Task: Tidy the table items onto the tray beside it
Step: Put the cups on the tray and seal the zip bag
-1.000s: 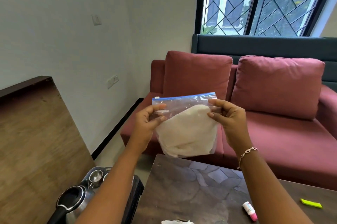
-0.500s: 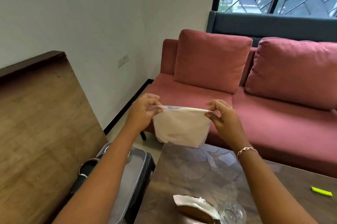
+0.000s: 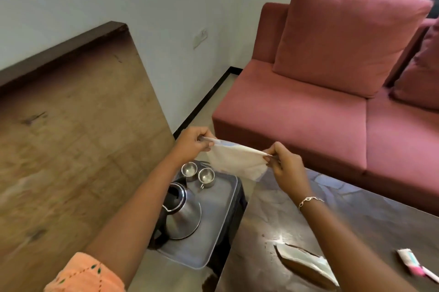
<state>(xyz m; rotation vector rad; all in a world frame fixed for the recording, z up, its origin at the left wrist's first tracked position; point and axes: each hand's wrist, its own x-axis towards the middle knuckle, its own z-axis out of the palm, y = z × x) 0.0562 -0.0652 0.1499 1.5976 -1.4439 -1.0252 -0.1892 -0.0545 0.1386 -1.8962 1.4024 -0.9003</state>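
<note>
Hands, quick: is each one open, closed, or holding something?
Left hand: closed, pinching one top corner of the zip bag.
Right hand: closed, pinching the bag's other top corner.

Sofa (image 3: 297, 113) is a dusty rose red, table (image 3: 368, 215) dark brown with a greyish stone-slab pattern. Zip bag (image 3: 237, 161) is clear with a blue strip, whitish stuff inside. Tray (image 3: 221, 232), kettle (image 3: 184, 218) and cups (image 3: 206, 176) are all shiny steel (kettle's handle is black). Sleeve (image 3: 83, 275) is orange with green flecks.

1 head-worn view, facing forward and down, close above table (image 3: 392, 220)
</note>
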